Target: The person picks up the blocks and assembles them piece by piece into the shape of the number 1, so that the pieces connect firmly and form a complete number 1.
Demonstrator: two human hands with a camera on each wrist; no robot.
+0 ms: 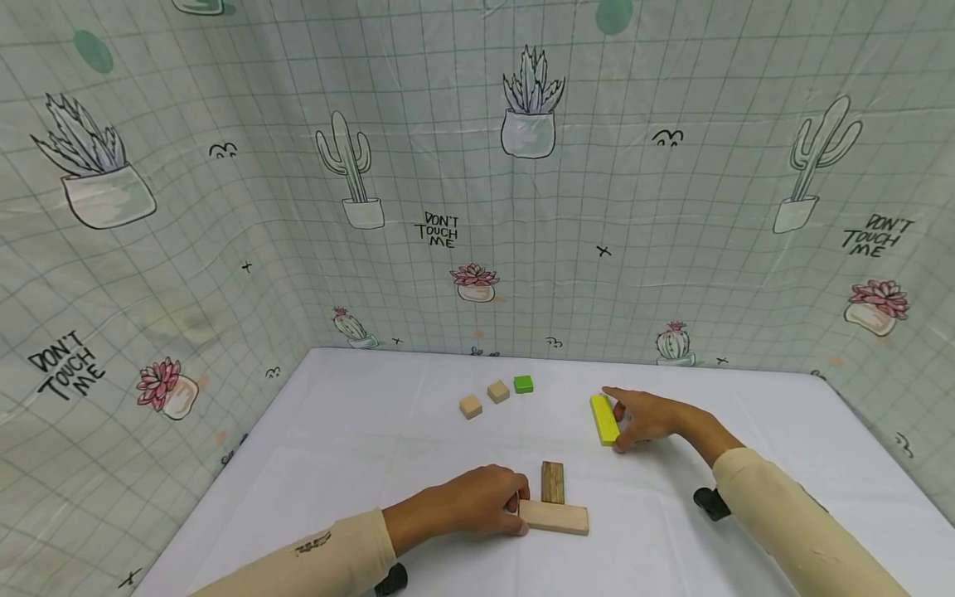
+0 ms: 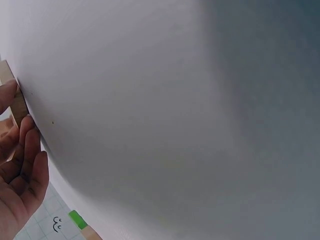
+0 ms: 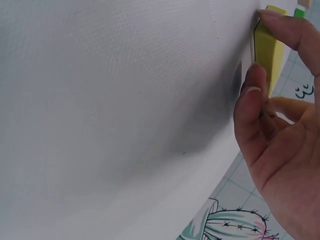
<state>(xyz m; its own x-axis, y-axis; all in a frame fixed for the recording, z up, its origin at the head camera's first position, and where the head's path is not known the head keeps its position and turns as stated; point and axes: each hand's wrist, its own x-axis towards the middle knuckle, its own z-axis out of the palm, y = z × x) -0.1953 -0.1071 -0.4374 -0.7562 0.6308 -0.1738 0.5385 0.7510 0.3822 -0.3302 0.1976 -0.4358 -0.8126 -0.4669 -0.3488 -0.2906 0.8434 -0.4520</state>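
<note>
In the head view my left hand point(image 1: 485, 499) holds the left end of a pale wooden block point(image 1: 555, 517), thumb at the near side and fingers at the far side. A darker brown wooden block point(image 1: 553, 482) stands out from behind it, the two forming a T. The left wrist view shows the wooden block point(image 2: 19, 106) between thumb and fingers at the left edge. Farther back on the right, my right hand point(image 1: 647, 417) grips a yellow block point(image 1: 603, 420) lying on the table. In the right wrist view, thumb and fingertips touch the yellow block point(image 3: 270, 55).
Two small pale wooden cubes, a nearer cube point(image 1: 470, 406) and a farther cube point(image 1: 498, 391), sit toward the back. Beside them is a small green block point(image 1: 524, 384). A white cloth covers the table point(image 1: 336, 439); a printed curtain point(image 1: 567, 215) hangs behind it.
</note>
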